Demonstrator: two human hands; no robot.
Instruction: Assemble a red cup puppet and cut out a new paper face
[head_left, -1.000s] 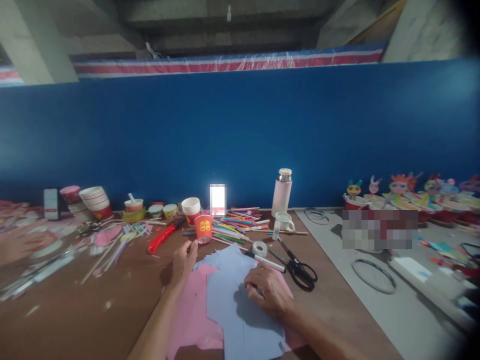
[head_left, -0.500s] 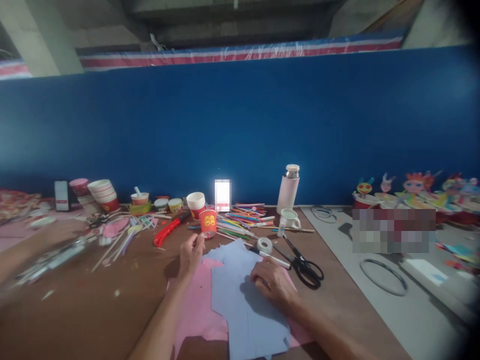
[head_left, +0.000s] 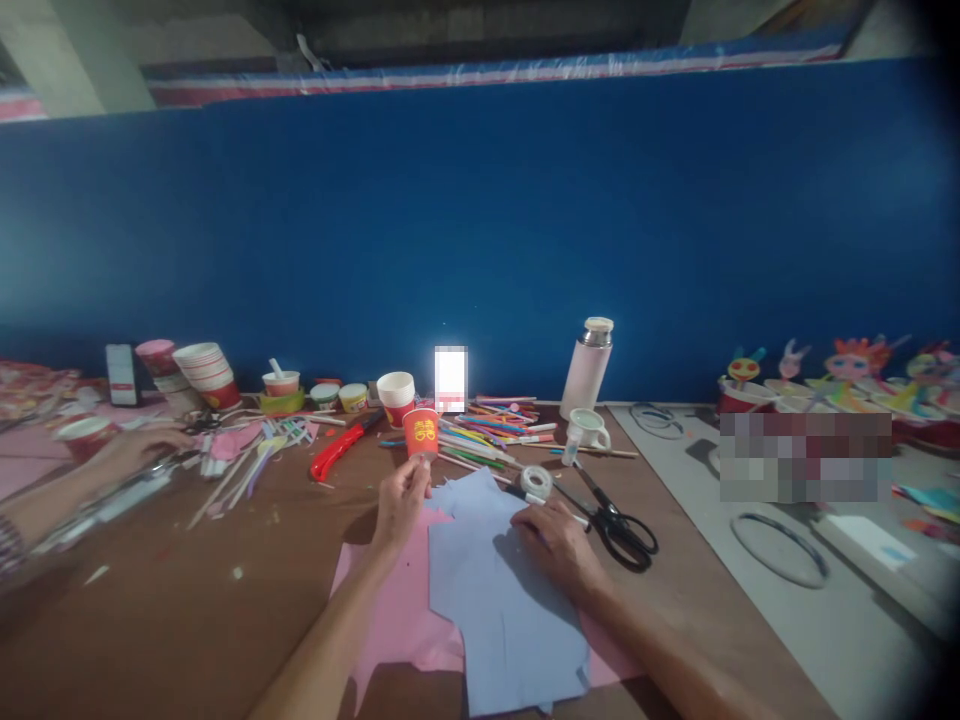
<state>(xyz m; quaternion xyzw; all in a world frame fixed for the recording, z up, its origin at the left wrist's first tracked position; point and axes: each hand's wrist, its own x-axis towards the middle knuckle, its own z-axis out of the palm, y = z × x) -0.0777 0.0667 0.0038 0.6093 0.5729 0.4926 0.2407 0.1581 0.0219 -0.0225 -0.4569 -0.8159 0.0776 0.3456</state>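
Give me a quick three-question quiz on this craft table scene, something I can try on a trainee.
1. True or false: the right hand holds the black scissors.
2. What do the fingers of the left hand touch? A) white mug B) red paper cup C) tape roll
3. Fill in: the blue paper lies on a ___ sheet.
Key: 1 false, the hand rests on the blue paper and the scissors lie beside it. 2 B, at its base. 3 pink, the pink sheet.
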